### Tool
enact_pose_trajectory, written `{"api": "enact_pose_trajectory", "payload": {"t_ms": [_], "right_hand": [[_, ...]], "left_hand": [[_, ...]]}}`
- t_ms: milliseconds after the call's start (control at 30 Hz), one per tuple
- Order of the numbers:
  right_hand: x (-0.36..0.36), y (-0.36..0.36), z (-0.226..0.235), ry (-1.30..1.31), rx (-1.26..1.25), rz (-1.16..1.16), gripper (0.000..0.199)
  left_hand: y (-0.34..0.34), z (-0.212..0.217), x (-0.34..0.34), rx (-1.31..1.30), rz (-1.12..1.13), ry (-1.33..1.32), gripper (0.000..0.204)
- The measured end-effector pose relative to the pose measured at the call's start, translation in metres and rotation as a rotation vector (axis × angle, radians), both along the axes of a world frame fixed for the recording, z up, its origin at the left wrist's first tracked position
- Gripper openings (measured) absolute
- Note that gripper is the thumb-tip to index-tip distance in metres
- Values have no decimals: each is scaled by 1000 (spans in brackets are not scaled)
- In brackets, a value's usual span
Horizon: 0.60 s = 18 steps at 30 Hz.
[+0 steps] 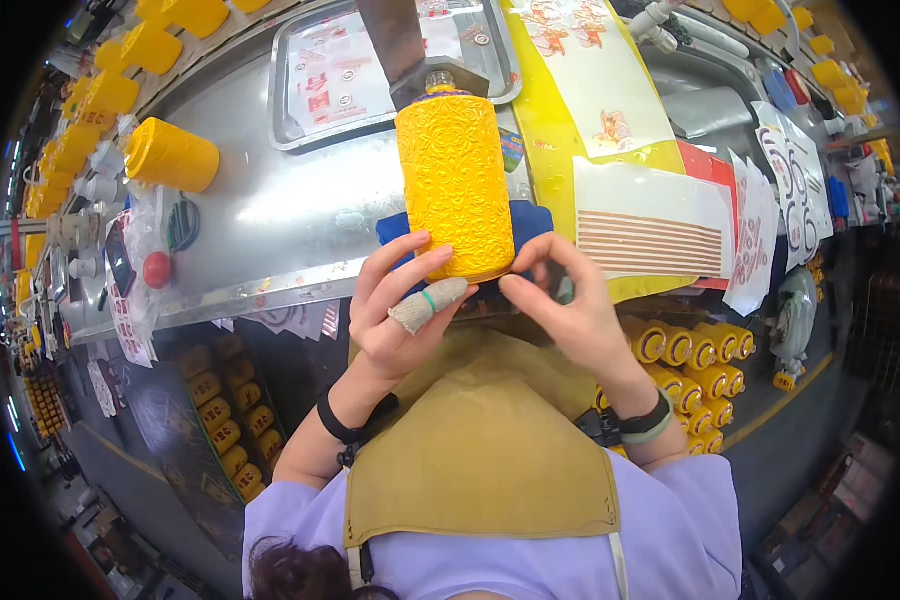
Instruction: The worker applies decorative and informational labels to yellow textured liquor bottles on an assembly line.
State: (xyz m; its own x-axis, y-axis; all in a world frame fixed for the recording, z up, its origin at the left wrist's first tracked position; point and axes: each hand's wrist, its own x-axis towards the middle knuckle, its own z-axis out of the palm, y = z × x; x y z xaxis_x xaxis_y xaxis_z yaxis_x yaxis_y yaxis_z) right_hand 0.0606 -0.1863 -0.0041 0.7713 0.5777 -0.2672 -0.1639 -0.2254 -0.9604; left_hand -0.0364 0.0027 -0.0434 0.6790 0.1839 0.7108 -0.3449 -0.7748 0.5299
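A yellow bottle (455, 180) with raised floral patterns lies with its glass neck pointing away from me, against a metal holder (448, 78). Its base end faces me above a blue cloth (533, 226). My left hand (395, 315) is closed against the bottle's left side and base, fingertips on the embossed surface; one finger wears a cloth cover with a green band. At the right of the base rim, my right hand (575, 305) pinches with thumb and forefinger. A thin brownish line runs along that rim; what lies between those fingertips is too small to make out.
Right of the bottle, a sheet with brown stripes (650, 240) lies on a yellow sheet (545, 130). A metal tray (288, 110) holds printed stickers. Another yellow bottle (172, 155) stands at left, near a red ball (157, 270). Stacked yellow bottles (705, 385) sit below the bench.
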Motion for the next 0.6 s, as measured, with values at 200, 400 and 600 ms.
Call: {"api": "enact_pose_trajectory", "payload": {"t_ms": [200, 400, 600], "right_hand": [[-5, 8, -8, 41, 55, -25, 23], [-7, 9, -5, 42, 57, -23, 24], [-8, 9, -9, -34, 38, 5, 25]], "left_hand": [[4, 1, -2, 35, -8, 40, 31], [4, 2, -2, 39, -12, 4, 29], [4, -1, -3, 13, -23, 2, 28]]}}
